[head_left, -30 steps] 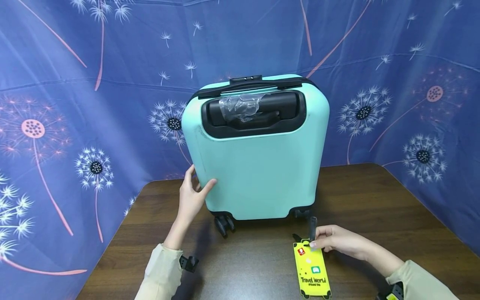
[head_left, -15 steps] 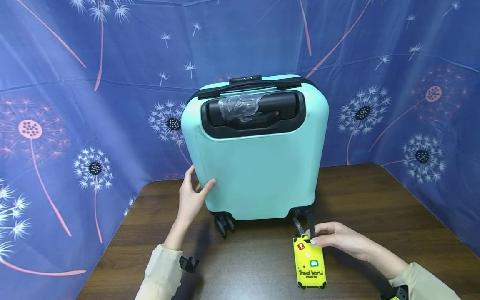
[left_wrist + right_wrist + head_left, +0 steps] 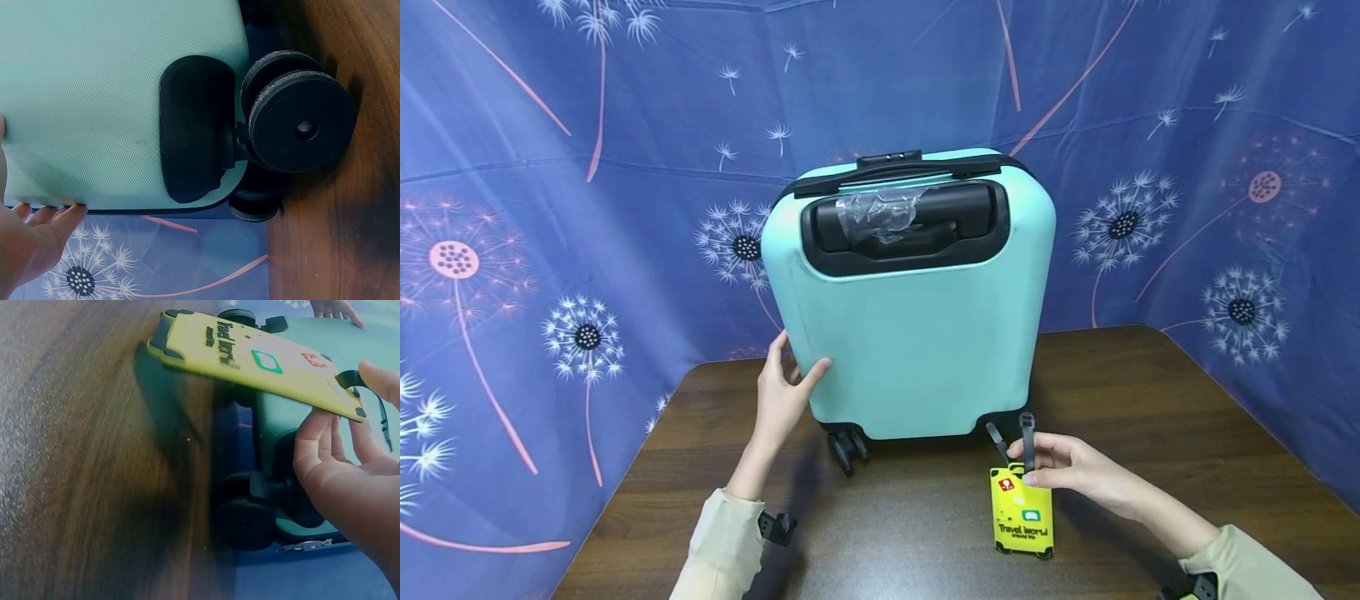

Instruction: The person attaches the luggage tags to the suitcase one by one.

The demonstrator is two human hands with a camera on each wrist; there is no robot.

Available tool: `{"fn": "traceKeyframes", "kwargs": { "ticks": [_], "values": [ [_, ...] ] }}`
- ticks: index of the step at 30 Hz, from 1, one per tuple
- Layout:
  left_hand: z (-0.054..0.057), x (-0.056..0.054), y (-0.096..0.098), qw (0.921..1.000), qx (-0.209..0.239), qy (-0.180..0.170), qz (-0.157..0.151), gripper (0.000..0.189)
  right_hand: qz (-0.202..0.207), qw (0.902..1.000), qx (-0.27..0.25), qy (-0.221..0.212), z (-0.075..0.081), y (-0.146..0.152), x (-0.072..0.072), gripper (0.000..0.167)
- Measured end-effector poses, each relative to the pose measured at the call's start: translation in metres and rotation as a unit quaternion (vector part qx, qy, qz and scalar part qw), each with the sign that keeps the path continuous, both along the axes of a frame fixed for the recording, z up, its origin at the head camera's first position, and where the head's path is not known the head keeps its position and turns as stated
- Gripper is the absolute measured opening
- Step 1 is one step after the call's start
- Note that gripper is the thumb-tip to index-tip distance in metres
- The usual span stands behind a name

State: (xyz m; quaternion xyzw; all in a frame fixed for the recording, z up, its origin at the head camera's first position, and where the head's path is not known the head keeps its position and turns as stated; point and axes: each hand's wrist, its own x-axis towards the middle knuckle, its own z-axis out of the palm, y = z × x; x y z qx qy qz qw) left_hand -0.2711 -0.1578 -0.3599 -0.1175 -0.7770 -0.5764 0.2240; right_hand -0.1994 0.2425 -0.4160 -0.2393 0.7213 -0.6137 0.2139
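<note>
A mint-green suitcase (image 3: 917,342) stands upright on its wheels, its black handle recess partly wrapped in clear plastic. My left hand (image 3: 781,396) holds its lower left side, thumb on the front face and fingers round the edge; in the left wrist view those fingers (image 3: 65,219) lie along the shell's rim. In front of the right wheel, a yellow luggage tag (image 3: 1022,521) reading "Travel World" hangs from my right hand (image 3: 1071,471). Thumb and fingers pinch it at the top, by its black strap (image 3: 1027,442). The right wrist view shows the tag (image 3: 256,359) tilted above the table.
The suitcase rests on a brown wooden table (image 3: 895,525). Close behind hangs a blue curtain (image 3: 625,250) printed with dandelions. A black caster wheel (image 3: 306,125) sticks out at the suitcase's lower left corner, near my left wrist.
The right hand has lifted the luggage tag slightly, up and nearer the suitcase's right wheel, and the strap's two ends now stand up apart. The left hand and suitcase have stayed put.
</note>
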Motion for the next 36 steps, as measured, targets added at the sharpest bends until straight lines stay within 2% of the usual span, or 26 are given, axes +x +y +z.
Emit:
{"fn": "traceKeyframes", "kwargs": {
  "ticks": [6,20,24,28,32,36],
  "values": [
    [0.001,0.0,0.0,1.0,0.001,-0.001,0.003,0.073,0.006,0.9997,-0.003,0.023,0.0,0.001,0.0,0.031],
    [0.001,-0.001,-0.001,1.0,0.001,-0.003,0.0,0.073,-0.018,0.9982,-0.002,0.058,0.01,0.002,0.003,0.03],
    [0.0,0.0,-0.001,1.0,0.001,-0.004,-0.002,0.074,-0.037,0.9958,0.006,0.084,0.016,0.003,0.006,0.029],
    [0.0,0.002,0.0,1.0,0.003,-0.004,-0.003,0.073,-0.08,0.9878,0.034,0.129,0.025,0.002,0.01,0.027],
    [0.0,0.003,0.001,1.0,0.004,-0.002,0.0,0.072,-0.136,0.9726,0.077,0.172,0.034,-0.001,0.014,0.025],
    [-0.001,0.003,0.002,1.0,0.006,-0.001,0.0,0.071,-0.168,0.9613,0.088,0.2,0.041,-0.001,0.015,0.023]
  ]
}}
